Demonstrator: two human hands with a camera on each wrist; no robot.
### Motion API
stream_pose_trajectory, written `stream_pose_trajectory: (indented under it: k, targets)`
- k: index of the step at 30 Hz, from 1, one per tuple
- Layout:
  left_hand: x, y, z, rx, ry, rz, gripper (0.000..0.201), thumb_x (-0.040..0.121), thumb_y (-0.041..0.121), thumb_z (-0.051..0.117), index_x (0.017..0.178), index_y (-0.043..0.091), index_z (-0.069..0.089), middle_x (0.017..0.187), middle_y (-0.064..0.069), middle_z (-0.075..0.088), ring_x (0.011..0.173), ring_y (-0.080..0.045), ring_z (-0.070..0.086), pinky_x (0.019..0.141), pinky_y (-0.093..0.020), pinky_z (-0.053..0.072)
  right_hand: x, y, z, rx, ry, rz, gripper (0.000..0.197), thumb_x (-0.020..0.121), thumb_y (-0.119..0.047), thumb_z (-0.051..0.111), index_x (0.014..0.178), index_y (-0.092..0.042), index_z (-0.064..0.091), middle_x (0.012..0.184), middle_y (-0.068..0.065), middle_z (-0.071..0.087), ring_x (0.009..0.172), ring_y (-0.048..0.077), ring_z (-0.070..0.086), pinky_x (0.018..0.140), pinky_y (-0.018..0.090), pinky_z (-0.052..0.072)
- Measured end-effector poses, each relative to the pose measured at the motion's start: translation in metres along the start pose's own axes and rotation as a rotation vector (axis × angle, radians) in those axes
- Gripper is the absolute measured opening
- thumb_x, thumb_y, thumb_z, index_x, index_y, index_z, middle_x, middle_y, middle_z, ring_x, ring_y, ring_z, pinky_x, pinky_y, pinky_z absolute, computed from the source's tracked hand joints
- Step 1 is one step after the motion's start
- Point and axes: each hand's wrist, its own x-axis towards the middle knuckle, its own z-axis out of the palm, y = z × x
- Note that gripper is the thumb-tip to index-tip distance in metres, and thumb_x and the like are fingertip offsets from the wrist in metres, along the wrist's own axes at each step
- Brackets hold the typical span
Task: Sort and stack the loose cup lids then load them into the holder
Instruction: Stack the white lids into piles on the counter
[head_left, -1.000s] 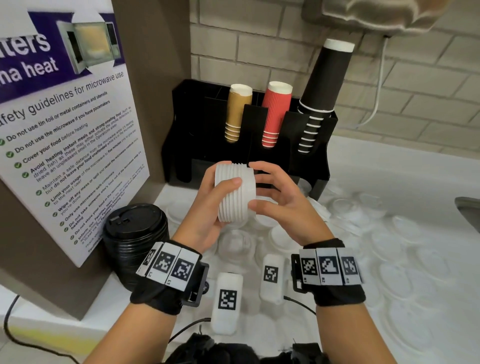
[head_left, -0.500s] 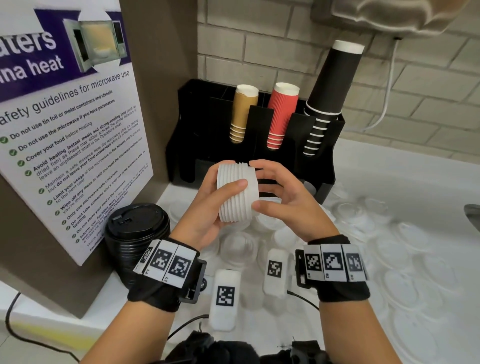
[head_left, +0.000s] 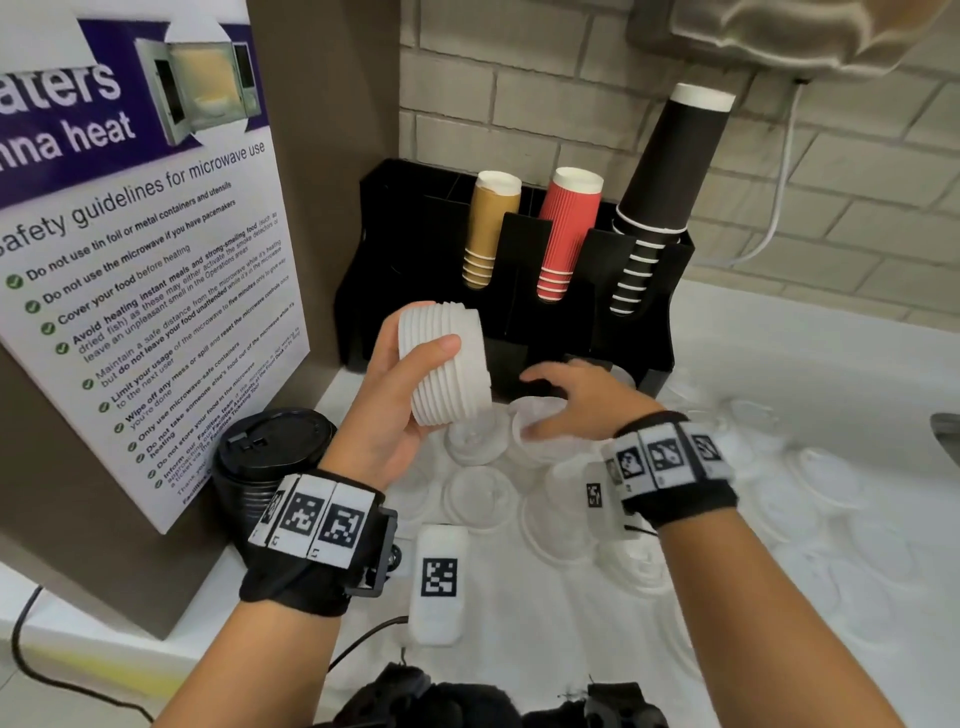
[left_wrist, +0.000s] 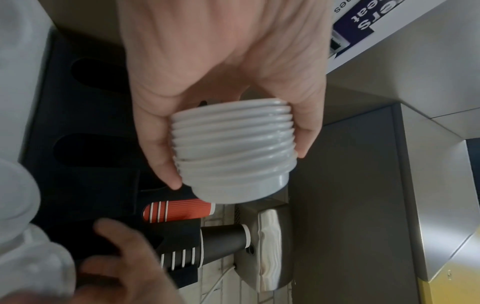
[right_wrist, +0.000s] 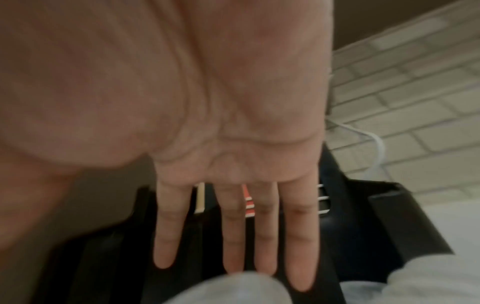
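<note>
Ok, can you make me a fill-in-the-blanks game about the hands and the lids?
1. The stack of white lids is held by the ____ hand.
2. The right hand has its fingers ____ and holds nothing.
3. The stack of black lids stands beside the microwave ____.
4. The red cups sit between the tan cups and the ____ cups.

Missing words: left; straight; poster; black

The left hand (head_left: 395, 410) holds the lid stack (head_left: 447, 364) above the tabletop (head_left: 831, 364), just before the holder (head_left: 519, 260). The right hand (head_left: 582, 405) hovers beside it over loose lids (head_left: 480, 493).
</note>
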Motion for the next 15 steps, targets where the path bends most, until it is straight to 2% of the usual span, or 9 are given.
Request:
stream_pose_trajectory:
  k: [2,4,7,8,10,12,13,15]
  targets:
    - [-0.001,0.004,-0.001,-0.020,-0.001,0.011,0.056,0.070,0.032,0.069,0.124,0.033,0.053,0.119,0.002,0.060,0.106,-0.017,0.061,0.067,-0.032,0.056,0.011,-0.005,0.008,-0.225,-0.202,0.056,0.088,0.066,-0.045,0.082,0.140,-0.043,0.034,0.133,0.003,0.037,0.125,0.029,0.041,0.098,0.045,0.045]
    - [-0.001,0.007,-0.002,-0.017,-0.008,0.016,0.061,0.064,0.035,0.074,0.122,0.035,0.054,0.118,0.003,0.061,0.105,-0.015,0.062,0.070,-0.033,0.057,0.019,-0.011,0.015,-0.335,-0.268,0.067,0.089,0.065,-0.039,0.083,0.139,-0.042,0.033,0.131,0.004,0.034,0.119,0.031,0.044,0.091,0.048,0.050]
    - [-0.003,0.008,-0.001,-0.009,-0.016,0.021,0.059,0.064,0.035,0.074,0.119,0.037,0.054,0.116,0.005,0.061,0.105,-0.015,0.061,0.069,-0.032,0.056,0.025,-0.015,0.010,-0.403,-0.236,0.034,0.075,0.072,-0.028,0.078,0.136,-0.035,0.039,0.127,0.007,0.037,0.103,0.027,0.049,0.080,0.041,0.053]
    - [-0.004,0.008,-0.002,-0.009,-0.016,0.022,0.060,0.061,0.037,0.074,0.118,0.037,0.055,0.115,0.005,0.061,0.104,-0.014,0.062,0.069,-0.032,0.056,0.026,-0.017,0.006,-0.378,-0.218,0.001,0.073,0.073,-0.028,0.077,0.135,-0.035,0.040,0.124,0.008,0.039,0.100,0.026,0.050,0.080,0.039,0.053]
    - [-0.005,0.009,-0.002,-0.013,-0.008,0.030,0.061,0.059,0.039,0.075,0.117,0.037,0.055,0.115,0.006,0.062,0.103,-0.013,0.063,0.070,-0.032,0.056,0.026,-0.023,-0.006,-0.253,-0.147,-0.108,0.076,0.071,-0.035,0.079,0.136,-0.037,0.040,0.121,0.005,0.042,0.104,0.025,0.050,0.087,0.038,0.051]
    - [-0.006,0.010,-0.002,-0.017,0.001,0.042,0.055,0.066,0.034,0.073,0.118,0.036,0.055,0.116,0.005,0.062,0.105,-0.014,0.062,0.070,-0.032,0.057,0.027,-0.032,-0.020,-0.093,-0.076,-0.184,0.086,0.069,-0.046,0.080,0.142,-0.038,0.034,0.124,0.002,0.040,0.111,0.020,0.045,0.094,0.033,0.044]
    - [-0.007,0.011,-0.002,-0.020,0.007,0.048,0.051,0.069,0.033,0.070,0.118,0.035,0.055,0.117,0.004,0.061,0.105,-0.014,0.062,0.070,-0.032,0.057,0.027,-0.035,-0.027,-0.046,-0.048,-0.189,0.087,0.070,-0.049,0.078,0.144,-0.036,0.032,0.127,0.003,0.040,0.112,0.019,0.045,0.094,0.030,0.042]
    - [-0.008,0.012,-0.003,-0.026,0.017,0.052,0.048,0.072,0.031,0.067,0.118,0.034,0.055,0.117,0.004,0.061,0.105,-0.015,0.062,0.071,-0.032,0.057,0.027,-0.038,-0.035,-0.072,0.004,-0.159,0.076,0.079,-0.046,0.072,0.143,-0.025,0.038,0.132,0.007,0.045,0.115,0.022,0.049,0.093,0.029,0.043]
